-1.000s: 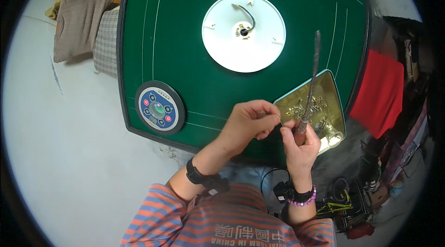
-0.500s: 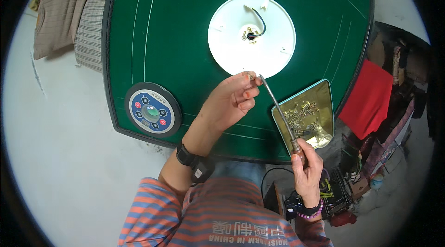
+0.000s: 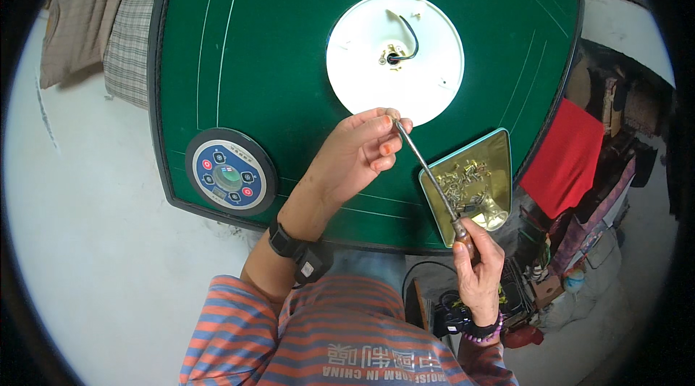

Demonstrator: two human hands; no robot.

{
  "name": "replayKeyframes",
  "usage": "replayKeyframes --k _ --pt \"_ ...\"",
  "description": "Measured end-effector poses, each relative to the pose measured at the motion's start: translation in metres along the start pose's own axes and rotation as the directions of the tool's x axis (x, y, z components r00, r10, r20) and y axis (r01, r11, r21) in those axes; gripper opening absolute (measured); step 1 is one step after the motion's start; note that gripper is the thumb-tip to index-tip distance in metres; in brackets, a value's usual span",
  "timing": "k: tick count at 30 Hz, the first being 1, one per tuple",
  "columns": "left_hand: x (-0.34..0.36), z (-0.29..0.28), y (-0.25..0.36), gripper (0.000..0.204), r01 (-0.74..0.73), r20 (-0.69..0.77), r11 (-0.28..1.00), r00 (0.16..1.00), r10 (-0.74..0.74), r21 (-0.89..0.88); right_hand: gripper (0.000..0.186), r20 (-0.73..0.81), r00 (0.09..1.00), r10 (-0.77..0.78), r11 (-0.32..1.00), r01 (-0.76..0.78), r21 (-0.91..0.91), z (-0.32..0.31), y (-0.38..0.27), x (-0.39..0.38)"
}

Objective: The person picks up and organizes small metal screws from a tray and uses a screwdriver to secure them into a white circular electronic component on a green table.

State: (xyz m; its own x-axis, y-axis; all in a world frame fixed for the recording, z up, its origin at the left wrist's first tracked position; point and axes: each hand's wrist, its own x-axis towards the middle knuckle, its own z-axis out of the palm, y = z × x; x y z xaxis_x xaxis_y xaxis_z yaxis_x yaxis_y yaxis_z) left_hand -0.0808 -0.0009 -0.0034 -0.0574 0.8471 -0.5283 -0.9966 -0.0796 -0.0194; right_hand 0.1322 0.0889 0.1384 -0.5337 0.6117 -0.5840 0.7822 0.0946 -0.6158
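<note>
My right hand point(image 3: 480, 259) grips a screwdriver point(image 3: 428, 173) by its brown handle. The long metal shaft slants up and left, and its tip meets the fingertips of my left hand point(image 3: 360, 150). Thumb and forefinger of that hand are pinched on a small brass-coloured piece point(image 3: 394, 120), mostly hidden, so its kind cannot be told. Just beyond the fingers lies a round white lamp base point(image 3: 362, 82), with a dark cable point(image 3: 414, 37) rising from its centre hole. Small brass screws point(image 3: 392, 51) sit around that hole.
A tin point(image 3: 499, 158) holding many loose screws point(image 3: 463, 179) stands beneath the screwdriver on the green table point(image 3: 289, 45). A round control panel point(image 3: 230, 176) is set at the table's left corner. Red cloth point(image 3: 563, 158) hangs at the right; cushioned seats point(image 3: 87, 24) stand far left.
The screwdriver's tip has shifted slightly left, from beside my left fingertips to touching the small piece there. The whole view has shifted a little.
</note>
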Motion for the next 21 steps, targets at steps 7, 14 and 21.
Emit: replayKeyframes --k 7,14,21 --pt "-0.002 0.003 0.005 0.013 -0.006 -0.071 0.978 0.997 0.022 0.208 0.026 0.024 1.0 0.017 0.996 -0.015 -0.086 -0.005 -0.003 -0.002" --pt "0.001 0.008 0.005 0.013 0.032 -0.107 0.956 0.994 0.0 0.293 0.042 0.011 0.978 -0.208 0.879 0.192 -0.436 -0.025 -0.02 0.004" --pt "0.03 0.024 -0.038 0.015 -0.13 -0.314 0.977 0.946 0.073 -0.166 0.044 0.067 0.97 -0.235 0.747 0.224 -0.626 -0.049 -0.063 0.023"
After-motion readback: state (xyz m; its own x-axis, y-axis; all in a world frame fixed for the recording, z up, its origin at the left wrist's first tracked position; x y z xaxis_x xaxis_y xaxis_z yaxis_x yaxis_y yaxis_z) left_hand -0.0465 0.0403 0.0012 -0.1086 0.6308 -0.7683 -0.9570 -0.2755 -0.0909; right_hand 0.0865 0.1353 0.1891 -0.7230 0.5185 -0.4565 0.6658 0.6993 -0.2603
